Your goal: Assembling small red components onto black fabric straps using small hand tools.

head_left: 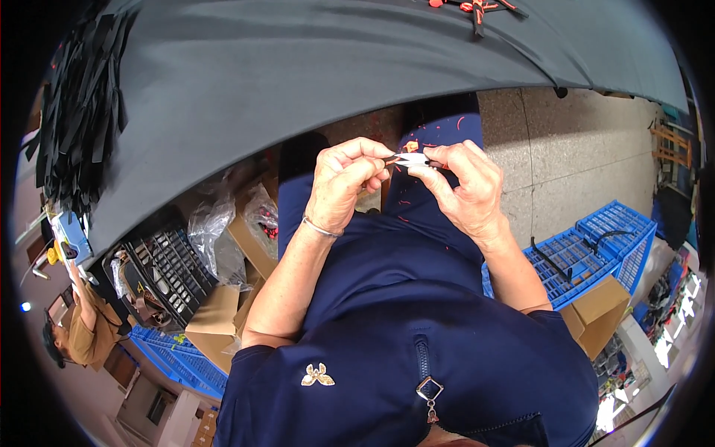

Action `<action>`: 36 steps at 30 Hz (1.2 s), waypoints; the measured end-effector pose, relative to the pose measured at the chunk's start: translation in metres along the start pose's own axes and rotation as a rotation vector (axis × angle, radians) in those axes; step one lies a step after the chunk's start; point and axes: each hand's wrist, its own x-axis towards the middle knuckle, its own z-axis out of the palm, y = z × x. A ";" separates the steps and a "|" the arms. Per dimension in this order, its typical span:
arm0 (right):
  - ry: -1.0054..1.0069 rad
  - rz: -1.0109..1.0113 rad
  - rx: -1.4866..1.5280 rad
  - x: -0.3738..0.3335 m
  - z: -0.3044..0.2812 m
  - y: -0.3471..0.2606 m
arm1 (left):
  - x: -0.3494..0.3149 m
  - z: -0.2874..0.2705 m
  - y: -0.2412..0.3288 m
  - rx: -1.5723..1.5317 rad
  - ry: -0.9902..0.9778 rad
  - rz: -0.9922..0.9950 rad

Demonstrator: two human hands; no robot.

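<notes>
Grey table (pixel 298 67) fills the upper frame. Left hand (pixel 337 183) and right hand (pixel 471 182) pinch a small white piece (pixel 412 159), perhaps trimming; next calls for steadiness.

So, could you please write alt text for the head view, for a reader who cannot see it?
A left hand pinches a thin dark piece beside a small white item in the right hand, above dark blue trousers dotted with red scraps. Ahead is a grey table with black strips hanging at its left end.
</notes>
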 end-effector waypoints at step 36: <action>-0.267 1.091 1.323 0.002 0.016 0.011 | -0.011 0.012 0.000 0.175 0.020 0.061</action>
